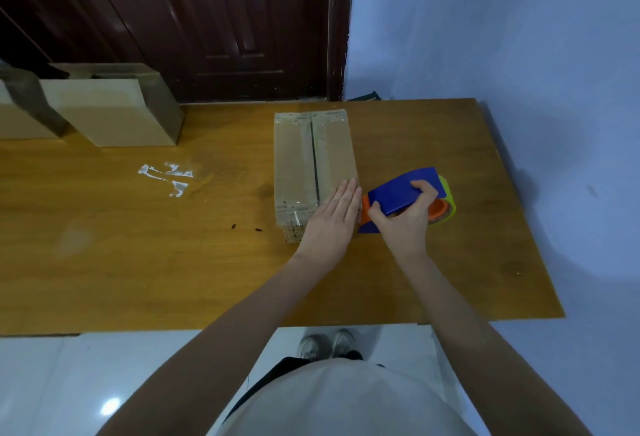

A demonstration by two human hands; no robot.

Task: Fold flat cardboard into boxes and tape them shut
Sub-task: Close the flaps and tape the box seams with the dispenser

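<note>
**A:** What's the room like, and the work surface?

**B:** A pale blue wall stands to the right and a dark brown panelled door [221,20] at the back. In front of them lies a smooth, glossy wooden table [138,262], its near edge running across the view and its right edge angling back toward the wall. Glossy white floor shows below the near edge, with the person's pale shoes [329,344] on it.

**A:** Where is there free space?

**B:** The near left of the table is bare wood, and so is the strip to the right of the hands.

**A:** What else sits there?

**B:** Open cardboard boxes [114,113] stand at the far left edge. A torn scrap of shiny clear tape [169,177] is stuck to the wood left of centre.

**A:** And the box being worked on?

**B:** A long, closed cardboard box [311,165] lies mid-table, running away from the viewer, its centre seam covered by glossy clear tape.

**A:** The hands?

**B:** The left hand [332,217] lies flat, fingers straight and together, pressing on the near right corner of the box top. The right hand [405,214] grips a blue and orange tape dispenser [401,195] with a yellowish roll, just beside the box's right edge.
</note>
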